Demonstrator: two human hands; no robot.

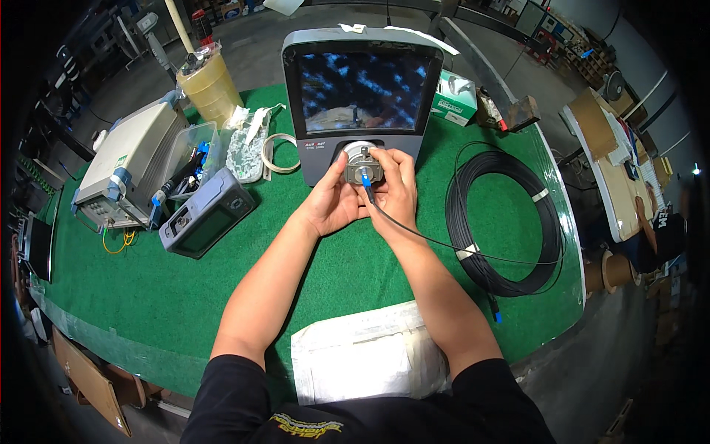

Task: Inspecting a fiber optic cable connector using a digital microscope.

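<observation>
A grey screen unit stands upright before me, its display showing dark blue mottled patches. Low on its front sits a round metal connector holder. A blue fibre-optic connector on a thin black cable is plugged into that holder. My left hand is closed against the holder's left side, thumb up. My right hand grips it from the right, index finger on top and thumb by the blue connector. From there the cable runs right to a black cable coil, whose other blue-tipped end lies on the green mat.
Left of the screen are a handheld grey tester, a beige instrument, a clear bin, tape rolls and a white ring. A green-white box stands behind right. A silver-wrapped pad lies nearest me.
</observation>
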